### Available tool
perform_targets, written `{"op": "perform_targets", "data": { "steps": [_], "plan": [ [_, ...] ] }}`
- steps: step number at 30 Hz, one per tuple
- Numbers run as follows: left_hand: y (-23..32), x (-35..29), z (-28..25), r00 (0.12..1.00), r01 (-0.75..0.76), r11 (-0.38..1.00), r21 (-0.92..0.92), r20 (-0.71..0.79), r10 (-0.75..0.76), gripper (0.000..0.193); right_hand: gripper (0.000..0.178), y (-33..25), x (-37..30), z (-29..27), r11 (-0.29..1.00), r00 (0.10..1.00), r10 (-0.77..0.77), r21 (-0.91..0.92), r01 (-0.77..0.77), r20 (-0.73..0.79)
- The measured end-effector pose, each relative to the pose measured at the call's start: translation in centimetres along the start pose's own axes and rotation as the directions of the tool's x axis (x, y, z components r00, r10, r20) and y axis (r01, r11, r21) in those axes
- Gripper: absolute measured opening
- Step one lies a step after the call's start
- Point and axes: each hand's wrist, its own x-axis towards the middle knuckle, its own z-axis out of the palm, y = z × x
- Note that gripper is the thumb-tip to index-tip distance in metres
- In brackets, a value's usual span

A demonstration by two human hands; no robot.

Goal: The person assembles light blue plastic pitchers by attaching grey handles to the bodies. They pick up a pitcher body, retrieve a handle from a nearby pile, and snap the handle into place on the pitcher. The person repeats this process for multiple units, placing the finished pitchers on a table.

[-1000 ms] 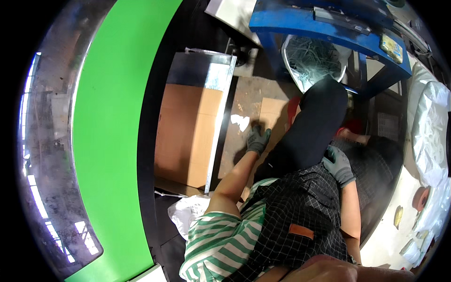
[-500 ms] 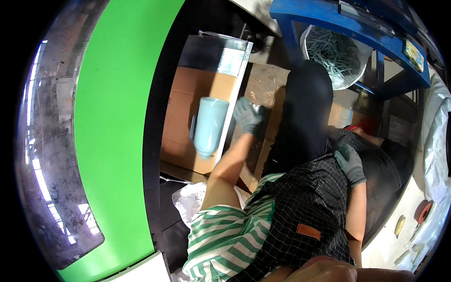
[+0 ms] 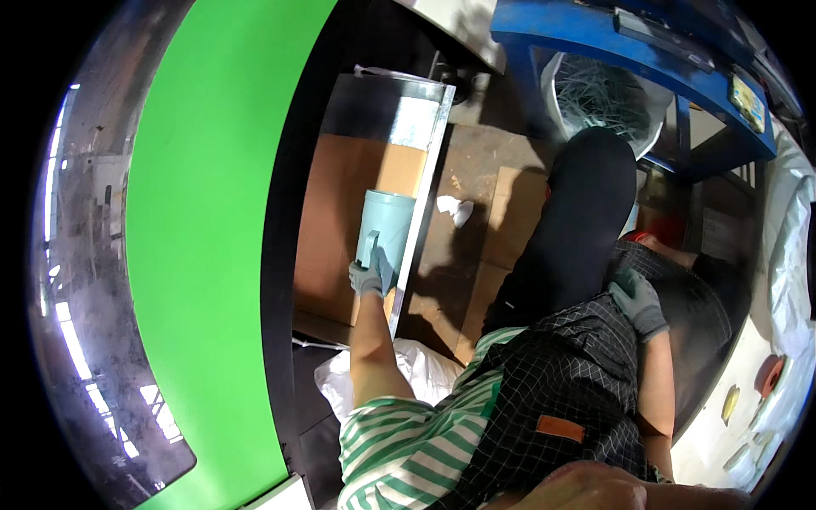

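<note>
Hands, two, both in grey work gloves. Left hand closed around the handle of a pale blue-green plastic mug, held out to the left of the body, over a sheet of brown cardboard and just beside a metal frame edge. Right hand lies with fingers curled on a black checked apron at the right side of the lap; it holds nothing that can be seen. Knee in black trousers raised between the two hands. Green panel stands at far left. Blue metal frame with a wire fan guard stands at far right. White plastic bag lies near the left elbow.
</note>
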Motion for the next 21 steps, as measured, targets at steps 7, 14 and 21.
{"op": "perform_targets", "data": {
  "steps": [7,14,21],
  "plan": [
    [6.0,-5.6,-3.1,0.938,-0.31,0.896,0.318,-0.053,0.343,0.054,0.049,0.4,-0.7,-1.8,0.96,0.983,-0.038,0.265,0.086,-0.18],
    [21.7,-12.6,-11.5,0.625,-0.78,0.542,-0.312,-0.35,0.698,0.039,0.041,-6.1,-1.3,-7.2,0.669,0.912,-0.008,0.676,0.309,-0.409],
    [35.4,-30.3,-18.4,0.105,-0.777,-0.238,-0.583,-0.493,0.864,0.026,0.117,-12.4,-3.0,-5.2,0.234,0.922,-0.185,0.896,0.378,-0.34]
  ]
}}
